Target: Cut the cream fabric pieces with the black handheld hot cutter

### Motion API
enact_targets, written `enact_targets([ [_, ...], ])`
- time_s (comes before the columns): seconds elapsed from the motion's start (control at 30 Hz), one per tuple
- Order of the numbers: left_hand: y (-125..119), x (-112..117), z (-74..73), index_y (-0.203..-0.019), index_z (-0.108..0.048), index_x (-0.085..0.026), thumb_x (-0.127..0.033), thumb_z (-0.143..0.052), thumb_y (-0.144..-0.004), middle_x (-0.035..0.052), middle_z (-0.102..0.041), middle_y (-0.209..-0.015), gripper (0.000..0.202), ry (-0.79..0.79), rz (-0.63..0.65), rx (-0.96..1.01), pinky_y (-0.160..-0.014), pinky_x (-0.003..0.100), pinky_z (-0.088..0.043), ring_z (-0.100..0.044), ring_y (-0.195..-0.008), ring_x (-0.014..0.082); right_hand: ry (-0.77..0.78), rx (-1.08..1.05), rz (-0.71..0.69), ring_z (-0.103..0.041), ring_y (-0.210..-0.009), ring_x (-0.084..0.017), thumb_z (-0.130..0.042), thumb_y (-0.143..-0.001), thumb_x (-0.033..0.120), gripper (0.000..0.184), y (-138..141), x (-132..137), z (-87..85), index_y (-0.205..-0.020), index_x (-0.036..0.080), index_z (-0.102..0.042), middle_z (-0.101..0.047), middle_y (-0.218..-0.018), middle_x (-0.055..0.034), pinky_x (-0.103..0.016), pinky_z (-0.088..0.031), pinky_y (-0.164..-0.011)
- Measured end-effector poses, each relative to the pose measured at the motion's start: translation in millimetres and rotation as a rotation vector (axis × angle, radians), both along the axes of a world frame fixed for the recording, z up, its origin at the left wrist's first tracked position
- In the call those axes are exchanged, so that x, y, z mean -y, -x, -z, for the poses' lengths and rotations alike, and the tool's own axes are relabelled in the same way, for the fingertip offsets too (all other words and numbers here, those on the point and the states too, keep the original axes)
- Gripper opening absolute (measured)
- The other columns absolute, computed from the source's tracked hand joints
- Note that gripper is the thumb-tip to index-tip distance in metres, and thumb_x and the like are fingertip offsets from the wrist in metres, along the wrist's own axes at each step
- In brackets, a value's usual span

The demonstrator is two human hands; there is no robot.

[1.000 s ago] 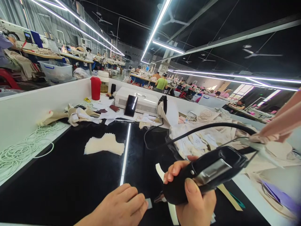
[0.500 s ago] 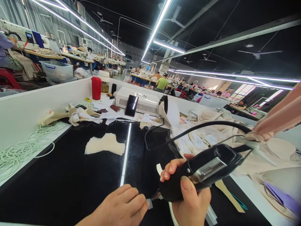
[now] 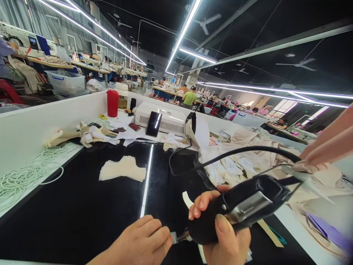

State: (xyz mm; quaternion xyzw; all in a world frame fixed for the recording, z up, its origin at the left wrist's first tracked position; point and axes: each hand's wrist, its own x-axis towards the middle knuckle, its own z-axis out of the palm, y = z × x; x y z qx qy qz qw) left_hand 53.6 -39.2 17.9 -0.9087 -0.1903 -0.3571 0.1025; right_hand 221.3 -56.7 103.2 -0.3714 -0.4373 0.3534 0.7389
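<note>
My right hand (image 3: 228,232) is wrapped round a black corded power tool (image 3: 248,206), thumb on its near side. The tool's narrow metal tip (image 3: 183,235) points left, towards my left hand. My left hand (image 3: 140,241) is closed low over the black work surface (image 3: 82,213), its fingertips pinching a small translucent strip (image 3: 173,237). The tip meets or nearly touches that strip; I cannot tell which. Behind and below the tool runs a curved off-white strip (image 3: 187,198), partly hidden by my right hand. A stack of cream fabric pieces (image 3: 122,169) lies farther back.
Pale green cord (image 3: 33,176) is heaped at the left. A phone (image 3: 153,123) leans on a white vented box (image 3: 171,117), near a red cup (image 3: 112,103). Bagged fabric pieces (image 3: 226,162) lie right. A pink cloth (image 3: 331,136) hangs by the tool's cable. People sit at sewing machines beyond.
The power tool and my right hand have shifted slightly right and down. My left hand has barely moved and still pinches the small strip.
</note>
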Motion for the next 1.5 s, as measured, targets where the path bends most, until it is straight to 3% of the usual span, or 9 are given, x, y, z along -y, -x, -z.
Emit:
enact_targets([
  [0.2, 5, -1, -1.1, -0.117, -0.066, -0.015, -0.043, -0.061, -0.105, -0.0006, -0.071, -0.102, 0.031, 0.033, 0.017, -0.106, -0.085, 0.032, -0.049, -0.062, -0.086, 0.0174, 0.019, 0.016, -0.012, -0.059, -0.065, -0.014, -0.075, -0.09, 0.049, 0.041, 0, 3, 0.2, -0.122, 0.034, -0.054, -0.063, -0.08, 0.0074, -0.031, -0.053, -0.064],
  [0.3, 9, -1, -9.0, -0.122, -0.064, -0.014, -0.05, -0.071, -0.099, -0.0006, -0.072, -0.105, 0.043, 0.069, 0.013, -0.208, -0.094, 0.034, -0.05, -0.064, -0.092, 0.0183, 0.038, 0.097, 0.042, -0.064, -0.075, -0.016, -0.079, -0.087, 0.05, 0.05, -4, 5, -6.6, -0.128, 0.034, -0.054, -0.068, -0.086, 0.0047, -0.035, -0.054, -0.075],
  [0.4, 11, -1, -21.7, -0.126, -0.063, -0.015, -0.053, -0.074, -0.096, 0.0001, -0.073, -0.108, 0.049, 0.123, 0.039, -0.246, -0.102, 0.035, -0.048, -0.066, -0.097, 0.0193, 0.084, 0.162, 0.111, -0.069, -0.087, -0.018, -0.088, -0.078, 0.053, 0.054, -6, 8, -19.2, -0.121, 0.031, -0.063, -0.072, -0.096, 0.001, -0.035, -0.055, -0.084],
  [0.6, 25, 2, -42.1, -0.133, -0.061, -0.017, -0.047, -0.088, -0.085, 0.0015, -0.073, -0.117, 0.063, 0.305, 0.064, -0.266, -0.111, 0.036, -0.046, -0.068, -0.108, 0.0209, 0.046, 0.082, 0.04, -0.064, -0.072, -0.015, -0.088, -0.08, 0.049, 0.049, 9, 9, -30.9, -0.119, 0.033, -0.063, -0.066, -0.09, 0.0023, -0.032, -0.057, -0.068],
  [0.77, 65, 12, -50.0, -0.136, -0.061, -0.021, -0.035, -0.091, -0.083, 0.0037, -0.072, -0.125, 0.062, 0.47, -0.095, -0.174, -0.103, 0.035, -0.055, -0.068, -0.113, 0.0245, 0.001, 0.015, -0.011, -0.062, -0.072, -0.015, -0.088, -0.081, 0.047, 0.049, 35, 9, -26.3, -0.119, 0.033, -0.062, -0.062, -0.091, 0.0012, -0.031, -0.057, -0.062],
  [0.97, 98, 33, -36.1, -0.122, -0.068, -0.023, -0.024, -0.097, -0.072, 0.0042, -0.072, -0.118, 0.057, 0.54, -0.278, -0.063, -0.093, 0.034, -0.06, -0.071, -0.104, 0.0252, -0.037, -0.037, -0.125, -0.061, -0.072, -0.015, -0.084, -0.086, 0.042, 0.041, 64, 6, -18.5, -0.119, 0.033, -0.062, -0.06, -0.088, 0.0021, -0.031, -0.055, -0.062],
  [1.1, 95, 42, -22.1, -0.106, -0.068, -0.024, -0.02, -0.096, -0.072, 0.0004, -0.071, -0.112, 0.045, 0.59, -0.289, 0.078, -0.092, 0.029, -0.057, -0.07, -0.101, 0.0211, -0.084, -0.021, -0.189, -0.059, -0.071, -0.015, -0.077, -0.091, 0.042, 0.035, 81, 5, -13.4, -0.12, 0.034, -0.059, -0.06, -0.086, 0.0034, -0.029, -0.053, -0.061],
  [1.27, 87, 43, -17.5, -0.091, -0.065, -0.023, -0.007, -0.086, -0.076, -0.0016, -0.07, -0.106, 0.03, 0.62, -0.285, 0.187, -0.092, 0.026, -0.054, -0.068, -0.101, 0.0183, -0.077, 0.008, -0.202, -0.058, -0.07, -0.015, -0.074, -0.092, 0.045, 0.036, 93, 4, -13.0, -0.121, 0.033, -0.056, -0.057, -0.086, 0.0035, -0.03, -0.052, -0.061],
  [1.5, 87, 42, -17.6, -0.094, -0.066, -0.023, -0.002, -0.085, -0.072, -0.0016, -0.07, -0.109, 0.036, 0.673, -0.307, 0.243, -0.09, 0.028, -0.055, -0.069, -0.1, 0.0188, -0.063, -0.015, -0.187, -0.058, -0.069, -0.014, -0.077, -0.09, 0.046, 0.038, 97, 2, -11.5, -0.119, 0.032, -0.057, -0.058, -0.085, 0.0036, -0.03, -0.051, -0.061],
])
